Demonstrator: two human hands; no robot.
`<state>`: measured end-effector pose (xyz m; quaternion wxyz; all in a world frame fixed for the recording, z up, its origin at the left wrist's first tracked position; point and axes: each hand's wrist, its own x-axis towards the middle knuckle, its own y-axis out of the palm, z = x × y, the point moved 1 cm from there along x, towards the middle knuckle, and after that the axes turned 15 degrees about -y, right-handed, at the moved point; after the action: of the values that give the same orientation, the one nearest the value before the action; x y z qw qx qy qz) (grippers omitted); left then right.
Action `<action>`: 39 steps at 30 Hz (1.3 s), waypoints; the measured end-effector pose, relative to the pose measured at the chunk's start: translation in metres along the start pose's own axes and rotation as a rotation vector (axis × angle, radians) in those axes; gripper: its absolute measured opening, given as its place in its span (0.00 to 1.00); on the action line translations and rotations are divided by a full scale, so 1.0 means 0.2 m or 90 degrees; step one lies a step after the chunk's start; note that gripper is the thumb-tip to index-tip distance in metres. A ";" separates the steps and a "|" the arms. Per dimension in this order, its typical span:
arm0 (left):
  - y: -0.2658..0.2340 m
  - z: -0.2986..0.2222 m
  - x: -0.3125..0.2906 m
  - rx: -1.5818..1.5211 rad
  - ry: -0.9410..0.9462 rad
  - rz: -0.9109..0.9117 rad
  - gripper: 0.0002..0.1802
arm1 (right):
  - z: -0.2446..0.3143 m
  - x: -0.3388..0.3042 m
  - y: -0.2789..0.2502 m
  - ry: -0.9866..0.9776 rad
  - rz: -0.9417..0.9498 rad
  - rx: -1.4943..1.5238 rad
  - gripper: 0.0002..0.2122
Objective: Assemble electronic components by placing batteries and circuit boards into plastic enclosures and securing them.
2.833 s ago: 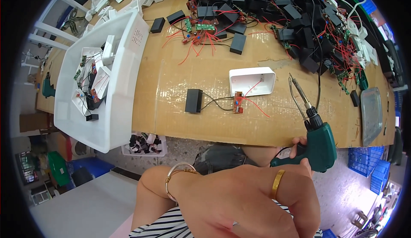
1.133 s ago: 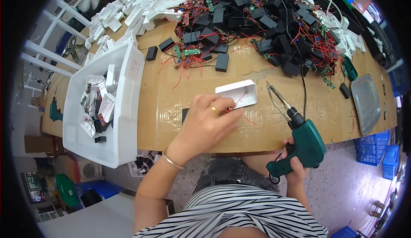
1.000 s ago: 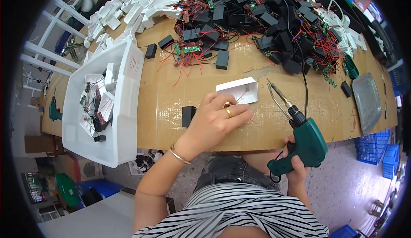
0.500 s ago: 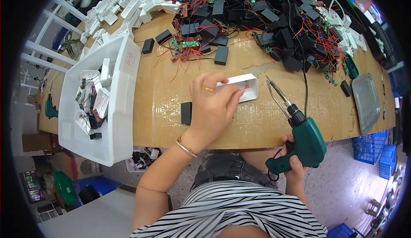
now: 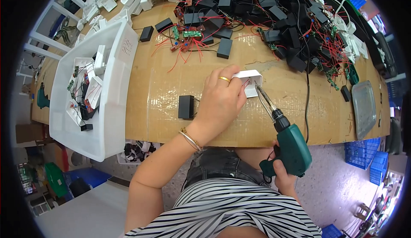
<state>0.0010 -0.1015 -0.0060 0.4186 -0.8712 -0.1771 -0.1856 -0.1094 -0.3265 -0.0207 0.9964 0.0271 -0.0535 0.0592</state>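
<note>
A: Left hand (image 5: 220, 98)? Where, holding what?

B: It lies flat over the near end of the white plastic case (image 5: 250, 81), fingers curled around it, pinning it to the worktop (image 5: 162, 88). The case sits just past the fingertips, away from the body, mostly covered by them.

A: Right hand (image 5: 282, 176)?

B: Closed around the grip of the green soldering gun (image 5: 289, 146), down off the near edge of the worktop. The gun's tip points up and left, toward the case.

A: Long axis of the gun?

B: Diagonal, from the right hand at lower right up to the case. Tip is at the case's right end, touching or just inside its opening; can't tell which.

A: Which hand is nearer the case?

B: Left, it's on it. The right stays well back; only the gun's tip reaches.

A: Case orientation?

B: Long side roughly left to right, open end toward the gun. A thin red wire shows at its mouth.

A: Anything close by?

B: A small black box (image 5: 186, 106) just left of the case, beside the left wrist. Beyond the case, a heap of black boxes with red wires (image 5: 274, 19). Far left of the case, a white bin (image 5: 113, 105) with parts inside. Right of the case, a grey metal tray (image 5: 364, 107).
</note>
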 end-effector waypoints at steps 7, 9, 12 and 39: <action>0.01 0.00 0.00 0.010 0.018 0.001 0.04 | 0.00 0.01 0.02 0.011 -0.018 -0.010 0.27; 0.01 0.02 -0.01 0.010 0.020 0.000 0.05 | -0.01 0.02 0.03 0.019 -0.015 -0.007 0.27; 0.02 0.02 -0.01 0.010 0.019 0.002 0.06 | 0.01 0.02 0.04 0.004 -0.029 -0.016 0.27; 0.02 0.00 -0.01 0.019 0.013 -0.017 0.06 | -0.01 0.04 0.05 -0.025 -0.048 -0.007 0.26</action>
<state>0.0023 -0.1038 -0.0098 0.4307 -0.8606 -0.1869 -0.1972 -0.1027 -0.3147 -0.0207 0.9969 0.0246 -0.0720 0.0210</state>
